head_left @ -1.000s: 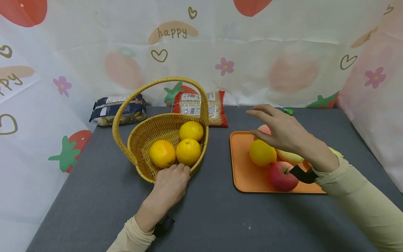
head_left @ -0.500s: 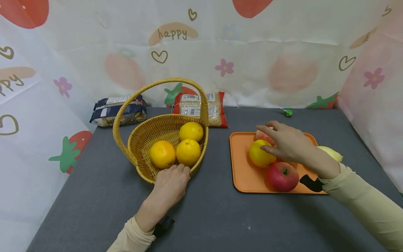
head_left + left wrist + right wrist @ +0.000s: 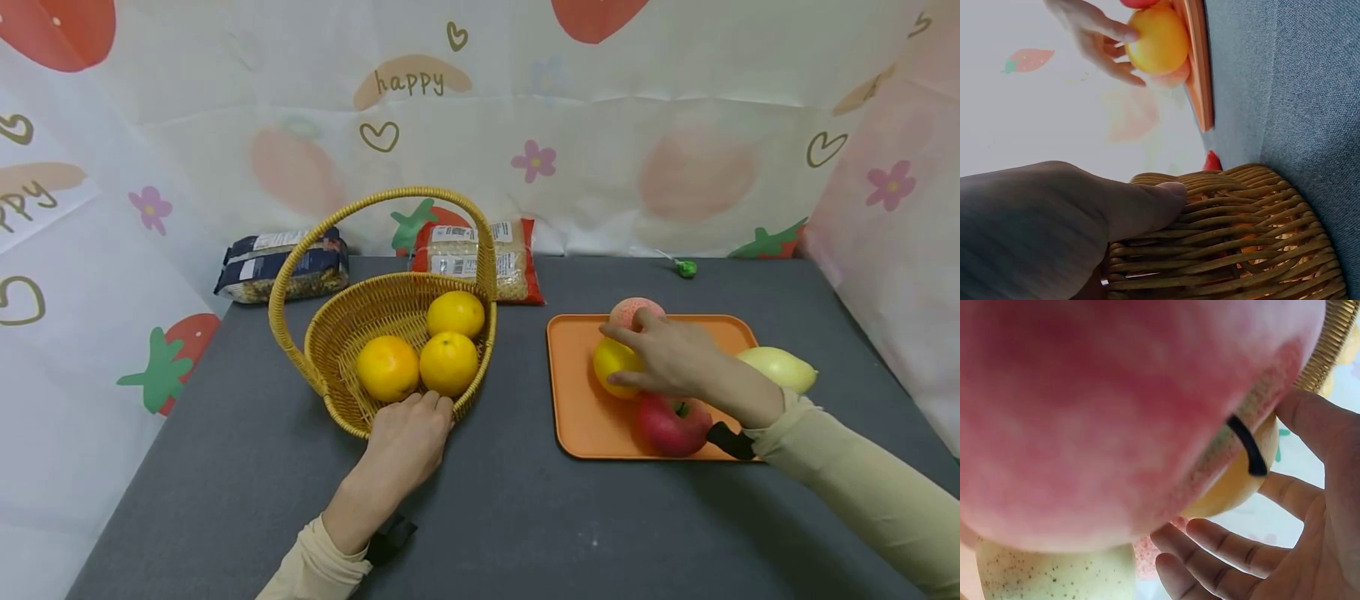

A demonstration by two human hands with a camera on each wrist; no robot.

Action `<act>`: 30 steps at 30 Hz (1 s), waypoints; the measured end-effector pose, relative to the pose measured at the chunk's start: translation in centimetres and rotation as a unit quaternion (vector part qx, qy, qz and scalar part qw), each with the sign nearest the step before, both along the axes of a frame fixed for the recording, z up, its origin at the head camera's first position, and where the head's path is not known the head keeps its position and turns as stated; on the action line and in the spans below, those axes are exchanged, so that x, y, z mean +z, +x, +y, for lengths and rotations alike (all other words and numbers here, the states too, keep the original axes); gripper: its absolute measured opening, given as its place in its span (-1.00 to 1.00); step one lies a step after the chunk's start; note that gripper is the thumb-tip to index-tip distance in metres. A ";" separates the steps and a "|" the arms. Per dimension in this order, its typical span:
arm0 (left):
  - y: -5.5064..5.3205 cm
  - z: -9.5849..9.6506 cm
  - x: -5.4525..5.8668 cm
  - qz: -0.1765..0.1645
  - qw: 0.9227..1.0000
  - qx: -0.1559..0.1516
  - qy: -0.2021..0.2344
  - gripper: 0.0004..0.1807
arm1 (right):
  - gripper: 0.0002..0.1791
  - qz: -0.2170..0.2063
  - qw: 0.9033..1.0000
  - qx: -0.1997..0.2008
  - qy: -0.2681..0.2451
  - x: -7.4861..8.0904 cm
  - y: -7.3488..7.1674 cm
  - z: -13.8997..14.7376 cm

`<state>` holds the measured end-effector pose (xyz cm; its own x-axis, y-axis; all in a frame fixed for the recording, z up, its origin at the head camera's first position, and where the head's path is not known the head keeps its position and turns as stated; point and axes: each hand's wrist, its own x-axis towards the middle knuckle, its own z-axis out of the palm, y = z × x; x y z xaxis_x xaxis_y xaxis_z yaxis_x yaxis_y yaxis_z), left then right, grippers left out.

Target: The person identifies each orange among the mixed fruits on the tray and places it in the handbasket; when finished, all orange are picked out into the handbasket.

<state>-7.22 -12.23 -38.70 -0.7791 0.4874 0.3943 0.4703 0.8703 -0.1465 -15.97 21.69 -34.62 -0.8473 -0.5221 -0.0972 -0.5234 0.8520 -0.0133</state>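
My left hand (image 3: pixel 408 442) grips the near rim of a golden wicker basket (image 3: pixel 322 333), its thumb over the weave in the left wrist view. Inside the basket lie three oranges (image 3: pixel 387 368). Over an orange tray (image 3: pixel 581 429) on the right, my right hand (image 3: pixel 675 354) is at another orange (image 3: pixel 615 367), thumb and fingers spread about its side. In the left wrist view the thumb overlaps this orange (image 3: pixel 1160 40). A red apple (image 3: pixel 673 425) sits just nearer on the tray and fills much of the right wrist view. A pink speckled fruit (image 3: pixel 636 312) lies behind the hand.
A pale yellow fruit (image 3: pixel 778 368) lies at the tray's right edge, partly behind my right arm. Behind the basket are a dark blue packet (image 3: pixel 285 267) and a red-edged bag of grain (image 3: pixel 517 262). A small green item (image 3: pixel 686 268) lies near the back wall.
My right hand has come down and towards me, from above the tray's fruit to the side of the orange. My left hand and the basket have stayed put.
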 end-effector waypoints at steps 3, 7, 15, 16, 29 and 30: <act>0.0 0.0 0.0 0.002 1.000 -0.001 0.000 -0.67 | -0.29 -0.003 1.000 0.006 -0.007 -0.2 0.1 -0.1; 0.0 -0.1 -0.1 0.003 1.000 -0.004 0.002 -0.67 | -0.31 -0.001 1.000 0.009 -0.021 -0.4 0.2 -0.2; 0.0 0.0 0.0 -0.001 1.000 0.000 0.000 -0.67 | -0.32 -0.002 1.000 0.011 -0.028 -0.5 0.2 -0.4; 0.0 0.0 0.0 -0.001 1.000 0.000 0.000 -0.67 | -0.33 0.000 1.000 0.013 -0.028 -0.6 0.2 -0.4; 0.0 -0.1 -0.1 -0.006 1.000 0.001 0.000 -0.68 | -0.35 0.012 0.999 0.026 -0.026 -0.7 0.1 -0.5; 0.0 -0.1 -0.1 -0.004 1.000 0.001 0.000 -0.67 | -0.35 0.011 0.999 0.025 -0.027 -0.7 0.1 -0.5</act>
